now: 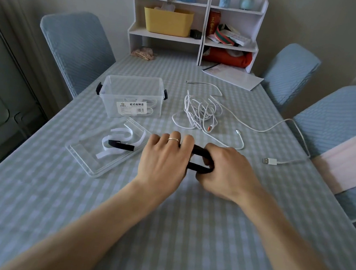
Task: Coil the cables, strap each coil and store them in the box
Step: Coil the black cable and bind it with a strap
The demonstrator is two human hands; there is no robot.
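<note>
**Both hands on a black coil at mid-table**

Two bare forearms reach forward over the checked table point(37, 208). The left hand point(162, 157) and right hand point(227, 171) meet over a black coil point(201, 158), a loop of dark cable showing between them. The right hand's fingers are curled round the loop's right end, gripping it. The left hand lies palm down over the loop's left end, fingers bent over it, a ring on one finger; its fingertips are hidden, so how firmly it holds cannot be told, though the cable passes under its fingers.

Just left of the hands lies a clear lid point(80, 158), upturned, with white straps point(120, 138) and one black strap point(121, 146) in it. To the right, a white cable's USB plug point(269, 161) rests on the cloth, its cord running off toward the table's right edge.

Farther back stands the clear box point(132, 83), open, with black latches and a printed label; white coils show through its wall. Beside it, to the right, is a loose tangle of white cables point(200, 111), uncoiled, with plug ends trailing toward the hands.

Beyond, a sheet of paper point(234, 75) lies before a white shelf point(204, 25) holding a yellow bin point(167, 22). Blue-covered chairs point(77, 48) stand round the table.
</note>
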